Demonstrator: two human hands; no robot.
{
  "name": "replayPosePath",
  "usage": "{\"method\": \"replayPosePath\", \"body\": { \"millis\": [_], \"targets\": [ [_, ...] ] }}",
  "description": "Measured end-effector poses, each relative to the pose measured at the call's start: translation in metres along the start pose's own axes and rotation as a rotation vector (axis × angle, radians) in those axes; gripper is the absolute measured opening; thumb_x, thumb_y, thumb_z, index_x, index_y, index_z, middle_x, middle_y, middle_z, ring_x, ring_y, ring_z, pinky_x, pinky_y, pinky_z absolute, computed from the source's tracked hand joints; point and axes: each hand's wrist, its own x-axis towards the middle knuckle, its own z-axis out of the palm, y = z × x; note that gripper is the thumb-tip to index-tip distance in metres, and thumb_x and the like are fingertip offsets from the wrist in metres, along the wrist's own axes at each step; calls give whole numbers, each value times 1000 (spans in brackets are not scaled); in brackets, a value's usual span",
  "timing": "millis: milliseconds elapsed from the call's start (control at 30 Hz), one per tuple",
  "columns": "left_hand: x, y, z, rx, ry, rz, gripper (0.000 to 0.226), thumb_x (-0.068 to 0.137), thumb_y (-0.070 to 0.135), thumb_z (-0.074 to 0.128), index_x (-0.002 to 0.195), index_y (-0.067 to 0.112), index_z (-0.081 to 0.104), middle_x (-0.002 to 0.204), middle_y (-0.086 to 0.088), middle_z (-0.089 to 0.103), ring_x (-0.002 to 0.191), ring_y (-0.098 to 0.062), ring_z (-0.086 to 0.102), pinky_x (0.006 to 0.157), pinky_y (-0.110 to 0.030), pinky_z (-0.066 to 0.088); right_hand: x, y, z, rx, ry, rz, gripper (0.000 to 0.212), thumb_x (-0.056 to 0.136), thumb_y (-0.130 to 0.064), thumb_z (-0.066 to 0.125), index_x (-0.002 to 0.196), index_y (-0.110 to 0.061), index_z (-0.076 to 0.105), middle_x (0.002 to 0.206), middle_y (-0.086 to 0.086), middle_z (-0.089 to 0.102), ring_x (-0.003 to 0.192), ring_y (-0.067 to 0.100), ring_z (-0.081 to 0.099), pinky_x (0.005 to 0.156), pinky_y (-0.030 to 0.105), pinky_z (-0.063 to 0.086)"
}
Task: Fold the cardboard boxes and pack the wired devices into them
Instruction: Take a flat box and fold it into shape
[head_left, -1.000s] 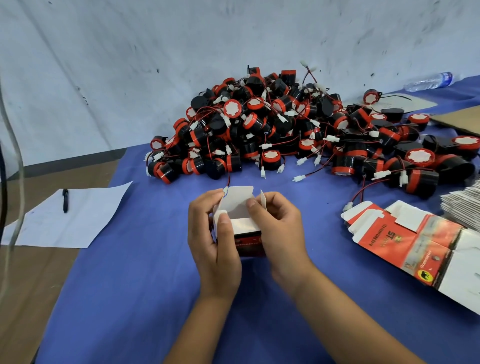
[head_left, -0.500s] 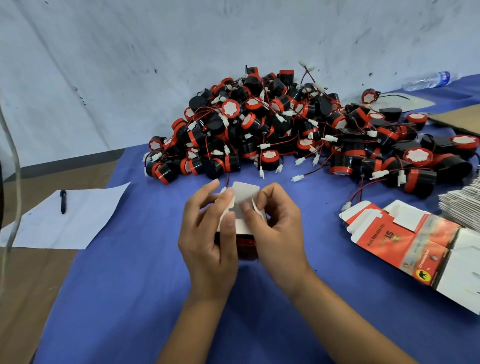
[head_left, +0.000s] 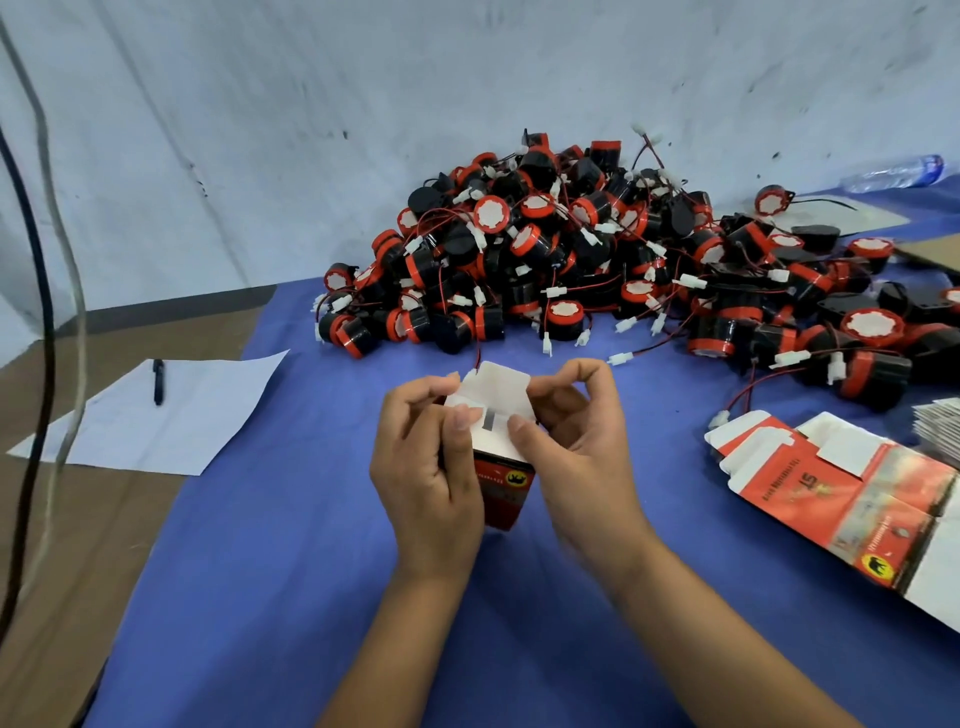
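Left hand: grips the red box from its left side, thumb on a white flap.
Right hand: pinches the box's flaps from the right.
Box: upright between both hands, above the blue bench.
Beyond the hands: heap of wired devices.
Right of right hand: flat unfolded cartons.
Left of left hand: paper sheet with pen.

In front of me a scuffed, pale grey-white wall with dark marks rises behind the blue cloth-covered tabletop, and to my left lies brown floor edged by a dark skirting strip along the wall's foot.
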Motion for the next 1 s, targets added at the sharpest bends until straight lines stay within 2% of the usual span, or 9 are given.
{"method": "replayPosePath", "body": {
  "millis": [200, 333, 467, 533, 600, 667, 767, 900, 1000],
  "targets": [
    [-14, 12, 12, 61, -31, -70, 37, 101, 36, 46, 93, 8, 69, 126, -8, 55, 117, -24, 55, 97, -29, 44, 0, -2, 5, -7, 35, -100, 28, 86, 21, 59, 88, -5, 66, 96, 7, 72, 94, 24, 69, 82, 33, 57],
    [-15, 9, 14, 35, -88, -33, 34, 98, 33, 47, 98, 2, 61, 125, -11, 49, 113, -28, 54, 93, -42, 49, 2, -4, 1, 61, -8, -46, 23, 84, 1, 50, 74, -2, 70, 103, 15, 69, 104, 29, 65, 90, 43, 52],
    [-9, 2, 7, 1, -37, 26, 25, 93, 20, 44, 91, 1, 60, 119, -11, 53, 105, -27, 56, 87, -35, 48, 0, -1, 4, 17, -42, 2, 27, 92, -20, 68, 73, -2, 67, 96, 15, 65, 92, 27, 63, 85, 45, 49],
    [-8, 0, 4, -28, -23, 104, 19, 90, 15, 43, 91, 4, 58, 115, -10, 55, 104, -23, 56, 87, -28, 44, 0, -1, 5, 26, -66, 42, 14, 87, -16, 75, 82, -7, 65, 95, 9, 67, 90, 24, 63, 85, 43, 52],
    [-7, -2, 1, -76, -9, 153, 19, 89, 13, 41, 92, 4, 57, 112, -11, 57, 102, -21, 56, 88, -27, 42, 1, -2, 4, 77, -103, 140, 22, 83, -15, 77, 103, -12, 66, 101, 7, 69, 97, 25, 66, 89, 41, 55],
    [-5, -4, 0, -175, 11, 151, 20, 88, 13, 41, 98, 5, 55, 110, -12, 58, 101, -23, 58, 86, -30, 44, 2, -2, 1, 78, -224, 259, 37, 87, -21, 73, 122, -15, 64, 113, 7, 71, 104, 28, 67, 91, 42, 55],
    [-2, -6, -1, -274, 16, 129, 25, 89, 17, 41, 112, 12, 51, 112, -12, 59, 104, -30, 60, 85, -40, 49, -1, -2, 3, 75, -433, 388, 30, 103, -28, 59, 130, -17, 64, 114, 4, 72, 101, 20, 68, 81, 29, 56],
    [2, -18, -3, -129, -87, 103, 38, 97, 29, 41, 121, 5, 56, 126, -4, 57, 120, -31, 56, 97, -49, 47, 0, 2, 5, -12, -211, 280, 26, 105, -28, 56, 126, -16, 66, 114, 1, 75, 104, 12, 68, 86, 27, 56],
    [1, -26, -6, -124, -376, 40, 56, 95, 41, 52, 143, 13, 48, 145, 4, 50, 135, -25, 51, 104, -47, 48, 4, 4, 0, -28, -37, 232, 28, 105, -32, 53, 124, -13, 61, 106, -6, 74, 97, 3, 66, 82, 20, 53]
  ]
}}
